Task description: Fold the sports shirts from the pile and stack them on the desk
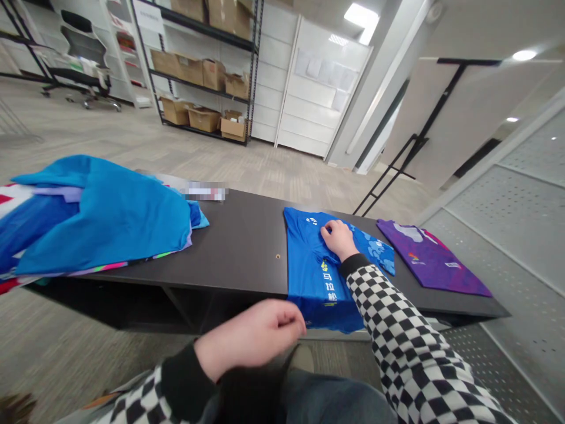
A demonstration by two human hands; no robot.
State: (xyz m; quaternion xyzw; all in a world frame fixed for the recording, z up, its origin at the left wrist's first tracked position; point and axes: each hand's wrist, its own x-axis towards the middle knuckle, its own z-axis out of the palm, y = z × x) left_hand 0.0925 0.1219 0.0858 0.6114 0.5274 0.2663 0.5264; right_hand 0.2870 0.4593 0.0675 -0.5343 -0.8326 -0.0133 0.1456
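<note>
A blue T-shirt [304, 271] with white characters and a cloud-like pattern lies on the dark table, its lower end draped over the front edge. On its upper part rests my right hand [339, 238], fingers curled onto the cloth, which is creased around them. My left hand [256, 333] is in front of the table, close to the shirt's lower left corner. Its fingers are curled together, and I cannot make out whether cloth is between them. To the right of the blue shirt a purple shirt [435, 259] lies folded flat.
A heap of shirts [115, 218], bright blue on top, covers the left end of the dark tabletop [238, 247]. Perforated grey panels [512, 218] stand on the right. Behind are a black rack [324, 171], shelving with cardboard boxes [189, 68] and an office chair [82, 59].
</note>
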